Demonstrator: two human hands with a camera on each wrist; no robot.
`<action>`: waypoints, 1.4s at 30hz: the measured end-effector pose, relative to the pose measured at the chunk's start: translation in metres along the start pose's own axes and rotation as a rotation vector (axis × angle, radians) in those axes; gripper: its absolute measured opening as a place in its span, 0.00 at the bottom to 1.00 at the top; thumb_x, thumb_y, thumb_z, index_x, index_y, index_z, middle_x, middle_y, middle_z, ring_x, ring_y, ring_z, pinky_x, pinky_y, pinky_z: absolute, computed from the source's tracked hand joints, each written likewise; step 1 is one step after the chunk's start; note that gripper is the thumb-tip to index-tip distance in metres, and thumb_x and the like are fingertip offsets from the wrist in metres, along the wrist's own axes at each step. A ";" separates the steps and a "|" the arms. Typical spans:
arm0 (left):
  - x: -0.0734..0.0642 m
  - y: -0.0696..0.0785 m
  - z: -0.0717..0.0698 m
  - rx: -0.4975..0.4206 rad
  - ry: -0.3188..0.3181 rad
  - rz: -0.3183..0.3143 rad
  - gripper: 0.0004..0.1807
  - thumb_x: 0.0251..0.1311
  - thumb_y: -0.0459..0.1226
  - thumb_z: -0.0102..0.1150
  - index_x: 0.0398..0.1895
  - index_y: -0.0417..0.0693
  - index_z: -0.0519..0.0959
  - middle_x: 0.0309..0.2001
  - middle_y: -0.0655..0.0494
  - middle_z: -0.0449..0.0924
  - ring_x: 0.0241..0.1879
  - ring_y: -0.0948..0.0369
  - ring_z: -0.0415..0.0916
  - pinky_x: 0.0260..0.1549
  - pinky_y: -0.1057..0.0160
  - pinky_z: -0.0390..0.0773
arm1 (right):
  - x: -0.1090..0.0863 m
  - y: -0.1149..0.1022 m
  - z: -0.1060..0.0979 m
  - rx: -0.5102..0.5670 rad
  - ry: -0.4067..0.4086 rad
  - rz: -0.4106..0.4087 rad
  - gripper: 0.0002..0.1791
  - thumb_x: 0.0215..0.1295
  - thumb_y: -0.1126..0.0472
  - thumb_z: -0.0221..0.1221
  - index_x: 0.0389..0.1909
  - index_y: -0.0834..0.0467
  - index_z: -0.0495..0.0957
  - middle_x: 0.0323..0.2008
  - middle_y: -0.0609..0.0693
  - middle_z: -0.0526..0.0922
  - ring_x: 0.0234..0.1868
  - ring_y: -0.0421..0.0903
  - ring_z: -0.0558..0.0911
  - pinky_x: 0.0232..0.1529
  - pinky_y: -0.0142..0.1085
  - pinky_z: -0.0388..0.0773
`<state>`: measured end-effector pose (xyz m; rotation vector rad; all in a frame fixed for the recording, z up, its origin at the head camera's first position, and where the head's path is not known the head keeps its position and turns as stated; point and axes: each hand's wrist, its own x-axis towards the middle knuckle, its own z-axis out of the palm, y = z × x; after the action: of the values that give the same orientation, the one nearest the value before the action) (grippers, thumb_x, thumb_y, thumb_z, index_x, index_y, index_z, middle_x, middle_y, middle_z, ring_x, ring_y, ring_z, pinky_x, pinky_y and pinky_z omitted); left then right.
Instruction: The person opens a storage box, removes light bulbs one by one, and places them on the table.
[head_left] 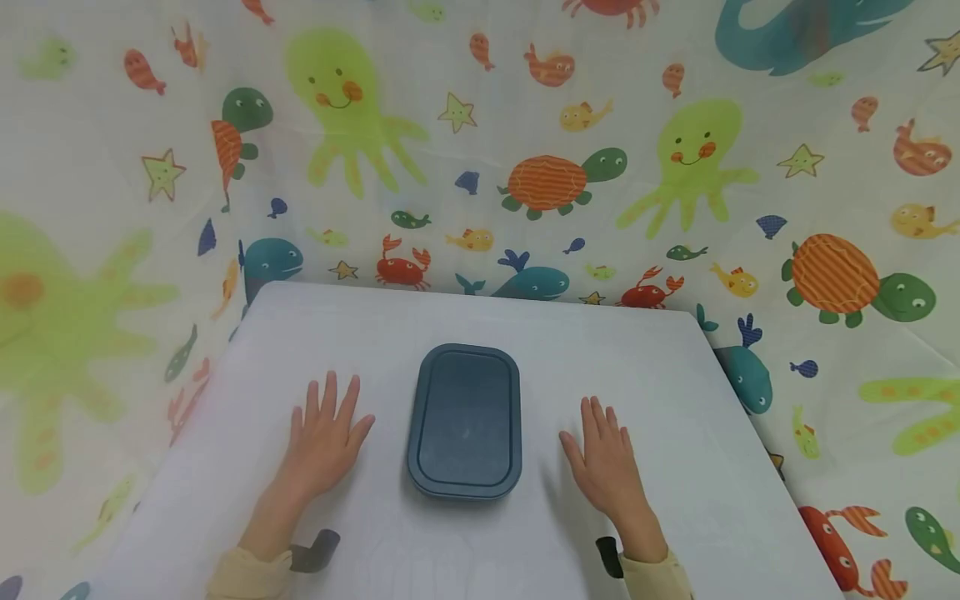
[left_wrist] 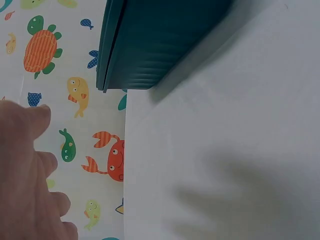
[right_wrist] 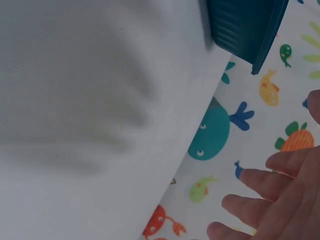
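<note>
A dark blue-grey rectangular container with a lid (head_left: 467,421) stands on the white table, between the two hands. My left hand (head_left: 324,443) is to its left, fingers spread and straight, holding nothing. On the other side, my right hand (head_left: 606,462) has its fingers extended, also with nothing in it. Neither hand touches the container. In the left wrist view the container's ribbed side (left_wrist: 150,45) shows at the top, and the left hand (left_wrist: 30,175) at the left edge. The right wrist view has the container's side (right_wrist: 240,30) at the top and the right hand (right_wrist: 280,195) at lower right.
The white table (head_left: 360,325) reaches back to a curtain (head_left: 480,125) printed with sea animals, which also hangs along the left and right sides. A dark band (head_left: 317,552) shows at the left wrist, another dark band (head_left: 609,557) at the right.
</note>
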<state>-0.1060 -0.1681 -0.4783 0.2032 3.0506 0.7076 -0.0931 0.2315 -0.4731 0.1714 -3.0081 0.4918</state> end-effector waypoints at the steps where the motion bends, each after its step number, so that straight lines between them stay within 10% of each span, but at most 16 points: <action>1: 0.000 0.000 0.000 -0.002 0.000 -0.001 0.38 0.74 0.52 0.42 0.77 0.40 0.46 0.75 0.31 0.34 0.73 0.33 0.27 0.63 0.26 0.37 | 0.000 0.000 0.000 0.004 0.005 -0.003 0.38 0.75 0.47 0.48 0.73 0.69 0.53 0.73 0.66 0.55 0.72 0.67 0.53 0.67 0.66 0.51; 24: 0.000 0.008 0.001 -0.023 -0.007 -0.024 0.38 0.75 0.53 0.39 0.77 0.39 0.48 0.74 0.30 0.45 0.72 0.33 0.39 0.65 0.29 0.43 | 0.001 -0.007 0.000 0.042 0.094 -0.062 0.34 0.72 0.50 0.54 0.68 0.70 0.62 0.64 0.67 0.70 0.63 0.64 0.70 0.60 0.58 0.69; 33: -0.001 0.013 0.004 -0.074 0.015 -0.047 0.38 0.74 0.55 0.40 0.75 0.38 0.53 0.53 0.33 0.68 0.46 0.44 0.70 0.45 0.43 0.76 | -0.001 -0.014 0.005 0.062 0.081 -0.014 0.33 0.71 0.50 0.57 0.66 0.70 0.66 0.53 0.62 0.77 0.51 0.56 0.77 0.50 0.50 0.79; 42: 0.003 0.016 0.022 -0.212 -0.066 -0.076 0.42 0.70 0.63 0.38 0.76 0.45 0.56 0.46 0.44 0.72 0.47 0.49 0.73 0.50 0.47 0.74 | -0.004 -0.026 0.018 0.066 0.065 -0.045 0.31 0.69 0.48 0.58 0.62 0.68 0.72 0.41 0.54 0.77 0.39 0.46 0.75 0.35 0.38 0.79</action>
<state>-0.1059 -0.1436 -0.4909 0.1052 2.8763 0.9885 -0.0876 0.2019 -0.4820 0.2225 -2.9202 0.5806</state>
